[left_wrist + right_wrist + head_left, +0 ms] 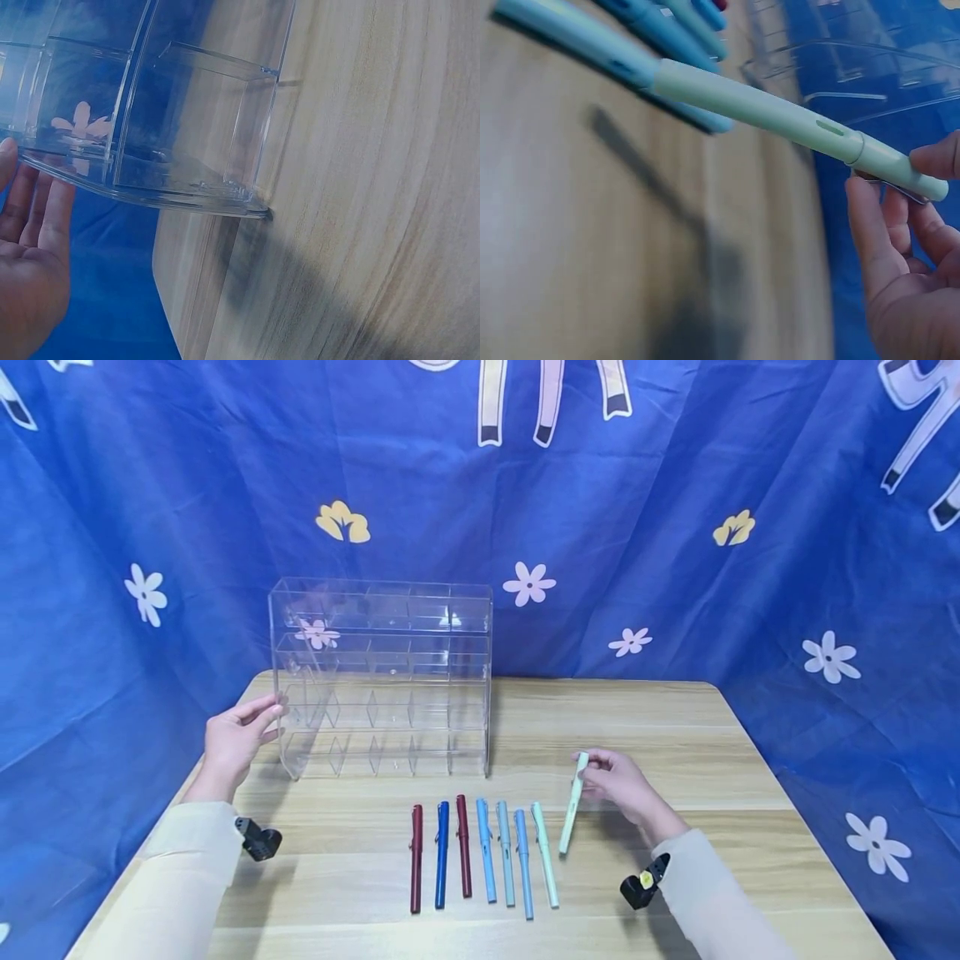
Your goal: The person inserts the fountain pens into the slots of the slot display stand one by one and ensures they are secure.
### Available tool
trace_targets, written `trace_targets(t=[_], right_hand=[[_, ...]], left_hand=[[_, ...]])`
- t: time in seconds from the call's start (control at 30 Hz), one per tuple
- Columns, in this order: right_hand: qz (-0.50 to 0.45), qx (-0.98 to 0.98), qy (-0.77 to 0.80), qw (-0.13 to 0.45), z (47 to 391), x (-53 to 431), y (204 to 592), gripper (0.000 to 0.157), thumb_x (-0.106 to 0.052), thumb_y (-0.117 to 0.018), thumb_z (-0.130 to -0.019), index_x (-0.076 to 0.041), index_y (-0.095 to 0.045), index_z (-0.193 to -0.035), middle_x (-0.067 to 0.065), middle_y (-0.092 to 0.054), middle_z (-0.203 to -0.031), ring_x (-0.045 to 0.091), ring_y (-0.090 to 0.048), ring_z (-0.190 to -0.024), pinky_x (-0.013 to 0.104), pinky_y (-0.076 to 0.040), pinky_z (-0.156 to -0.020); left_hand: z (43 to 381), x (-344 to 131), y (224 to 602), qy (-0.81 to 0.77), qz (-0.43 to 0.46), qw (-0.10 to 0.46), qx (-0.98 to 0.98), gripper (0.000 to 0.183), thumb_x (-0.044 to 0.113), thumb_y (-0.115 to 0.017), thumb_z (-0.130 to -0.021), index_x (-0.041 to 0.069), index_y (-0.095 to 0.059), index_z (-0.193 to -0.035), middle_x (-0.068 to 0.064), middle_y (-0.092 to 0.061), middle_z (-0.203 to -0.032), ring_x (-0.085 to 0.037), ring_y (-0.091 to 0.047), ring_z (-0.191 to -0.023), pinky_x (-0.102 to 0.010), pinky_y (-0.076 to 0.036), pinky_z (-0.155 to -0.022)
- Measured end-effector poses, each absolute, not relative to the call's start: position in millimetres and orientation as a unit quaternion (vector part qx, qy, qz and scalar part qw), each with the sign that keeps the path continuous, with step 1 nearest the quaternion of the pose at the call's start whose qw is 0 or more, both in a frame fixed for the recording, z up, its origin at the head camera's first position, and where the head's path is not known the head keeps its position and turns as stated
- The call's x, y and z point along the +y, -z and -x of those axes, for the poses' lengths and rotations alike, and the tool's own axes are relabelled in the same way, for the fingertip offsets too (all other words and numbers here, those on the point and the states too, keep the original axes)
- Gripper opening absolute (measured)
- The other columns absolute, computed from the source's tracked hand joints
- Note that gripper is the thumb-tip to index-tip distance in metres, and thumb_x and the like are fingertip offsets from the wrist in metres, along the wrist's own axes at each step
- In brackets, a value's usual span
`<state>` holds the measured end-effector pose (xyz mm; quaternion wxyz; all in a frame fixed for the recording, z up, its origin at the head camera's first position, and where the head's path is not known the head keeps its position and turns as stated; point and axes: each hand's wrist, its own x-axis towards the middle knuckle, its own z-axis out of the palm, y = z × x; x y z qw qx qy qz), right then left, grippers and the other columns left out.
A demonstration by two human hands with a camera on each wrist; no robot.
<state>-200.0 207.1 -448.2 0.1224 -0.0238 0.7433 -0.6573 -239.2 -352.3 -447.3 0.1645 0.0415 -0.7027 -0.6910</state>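
A clear plastic rack (390,693) with several tiers of compartments stands at the table's back left. My left hand (236,739) pinches its left side edge, the thumb on one face and fingers on the other; the left wrist view shows the hand (34,247) partly cut off. In my right hand (618,781) is a pale green pen (573,806), pinched at its capped end between thumb and fingers. It tilts above the table, and the right wrist view shows the pen's (757,109) metal clip (896,187) against the fingers. Beside it lies another pale green pen (545,856).
Left of these, a row of pens lies on the wooden table (637,718): light blue ones (523,864), a dark blue one (442,856) and two dark red ones (416,860). A blue patterned curtain (420,510) hangs behind the table and along both sides.
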Motion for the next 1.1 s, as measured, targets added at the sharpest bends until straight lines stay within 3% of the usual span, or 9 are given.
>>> trace_targets(t=[0.17,0.33,0.47,0.73,1.1], right_hand=[[0.043,0.737,0.668,0.097,209.7,204.9,428.2,0.035,0.004,-0.057,-0.087,0.018,-0.050,-0.119,0.020,-0.062,-0.107,0.025,-0.063,-0.095,0.044,-0.056,-0.086],[0.042,0.733,0.674,0.087,217.6,199.4,410.3,0.036,0.000,-0.058,-0.090,0.016,-0.048,-0.121,0.026,-0.057,-0.123,0.030,-0.059,-0.111,0.041,-0.055,-0.090],[0.038,0.720,0.688,0.075,223.7,192.1,399.7,0.036,0.000,-0.059,-0.090,0.014,-0.048,-0.122,0.025,-0.059,-0.121,0.026,-0.061,-0.108,0.038,-0.055,-0.089],[0.054,0.693,0.717,0.056,234.5,170.8,380.2,0.037,-0.001,-0.063,-0.091,0.006,-0.052,-0.125,0.015,-0.066,-0.108,0.018,-0.066,-0.092,0.040,-0.055,-0.089],[0.073,0.684,0.725,0.015,250.7,131.5,351.0,0.027,-0.007,-0.069,-0.088,0.006,-0.058,-0.109,0.011,-0.068,-0.096,0.021,-0.067,-0.089,0.035,-0.058,-0.084]], left_hand=[[245.6,-360.8,457.9,0.673,-0.031,0.164,-0.721,0.038,0.018,-0.070,-0.088,0.004,-0.064,-0.123,0.003,-0.068,-0.111,-0.003,-0.065,-0.092,-0.021,-0.059,-0.070],[240.3,-352.8,450.0,0.674,-0.036,0.168,-0.718,0.040,0.018,-0.071,-0.087,0.001,-0.063,-0.123,0.004,-0.069,-0.110,-0.002,-0.065,-0.090,-0.019,-0.058,-0.069],[235.7,-348.4,444.6,0.684,-0.028,0.169,-0.709,0.037,0.017,-0.071,-0.088,0.003,-0.065,-0.121,0.006,-0.069,-0.107,-0.001,-0.065,-0.089,-0.018,-0.058,-0.069],[222.5,-336.4,427.1,0.692,-0.031,0.163,-0.703,0.047,0.010,-0.067,-0.090,-0.012,-0.051,-0.129,0.017,-0.068,-0.096,0.002,-0.064,-0.086,-0.018,-0.056,-0.071],[225.3,-338.3,433.2,0.652,-0.044,0.173,-0.737,0.047,0.018,-0.067,-0.091,-0.009,-0.055,-0.128,0.015,-0.068,-0.102,0.005,-0.062,-0.087,-0.017,-0.057,-0.072]])
